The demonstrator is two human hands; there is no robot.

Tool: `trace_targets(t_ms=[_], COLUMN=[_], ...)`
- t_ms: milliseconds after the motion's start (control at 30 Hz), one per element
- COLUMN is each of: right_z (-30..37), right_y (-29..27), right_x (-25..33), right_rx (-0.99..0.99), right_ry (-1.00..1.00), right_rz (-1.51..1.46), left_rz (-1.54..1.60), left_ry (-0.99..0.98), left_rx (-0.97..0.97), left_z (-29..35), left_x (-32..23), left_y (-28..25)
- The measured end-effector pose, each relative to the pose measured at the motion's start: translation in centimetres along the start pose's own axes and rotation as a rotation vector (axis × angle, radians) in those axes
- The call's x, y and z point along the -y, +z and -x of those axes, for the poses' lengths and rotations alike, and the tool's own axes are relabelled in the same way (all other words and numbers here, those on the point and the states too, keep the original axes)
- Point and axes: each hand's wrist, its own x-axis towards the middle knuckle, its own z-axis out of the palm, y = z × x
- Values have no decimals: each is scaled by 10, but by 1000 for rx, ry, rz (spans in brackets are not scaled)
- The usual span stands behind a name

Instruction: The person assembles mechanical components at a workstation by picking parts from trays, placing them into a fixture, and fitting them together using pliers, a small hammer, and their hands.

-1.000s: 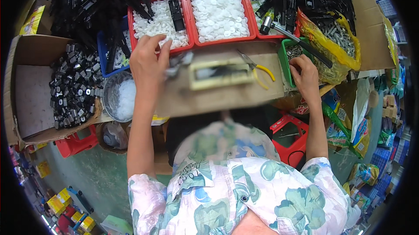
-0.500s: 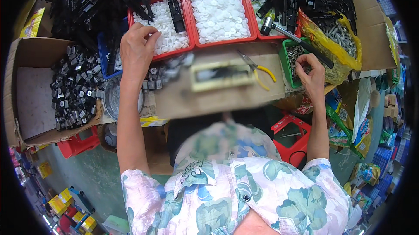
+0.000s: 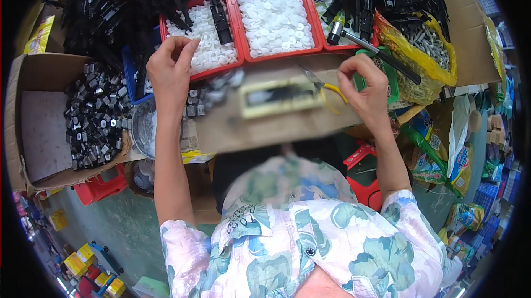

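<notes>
My left hand (image 3: 169, 72) is closed in a pinch beside the left red bin (image 3: 240, 49) of small white plastic parts (image 3: 213, 55). Whatever its fingertips hold is too small to make out. Closed likewise, my right hand (image 3: 366, 92) hovers between yellow-handled pliers (image 3: 334, 97) and a green bin (image 3: 393, 91) of small metal pieces, partly covering the bin. What it pinches cannot be seen. Between the hands, a blurred cream-coloured fixture (image 3: 279, 97) with a dark part (image 3: 271, 94) in its slot lies on the brown work board (image 3: 221, 135).
White discs (image 3: 275, 21) fill the middle red bin. A hammer (image 3: 376, 52) rests across the green bin's far side, near a yellow bag (image 3: 437, 71) of metal pins. Black parts (image 3: 116, 10) pile along the back. A cardboard box (image 3: 41, 126) at left holds metal blocks (image 3: 94, 115).
My right hand has moved left from the green bin toward the pliers. My left hand has drawn slightly left and nearer, away from the white parts. Both stay pinched.
</notes>
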Motion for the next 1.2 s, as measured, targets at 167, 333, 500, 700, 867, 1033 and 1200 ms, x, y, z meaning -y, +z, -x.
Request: trace_targets(t_ms=[167,333,500,700,867,1033,1200], right_z=[-12,-13,-10,-9,-9,-8,-2], right_y=[26,49,53,52,50,51,48], right_x=[30,52,52,53,55,51,44], right_rx=[13,25,29,56,118,136,61], right_ry=[-126,-119,-108,-103,-66,-78,-88], right_rz=[-340,-500,-466,-433,-448,-416,-382], left_rz=[815,1271,1423,1380,1348,1310,1402], left_ry=[-544,-794,-817,-789,-773,-771,-786], left_rx=[298,420,486,486,485,504,462], left_z=[34,72,82,86,89,91,98], left_x=[-27,-38,-43,-41,-41,-44,-48], left_y=[18,47,55,52,51,50,52])
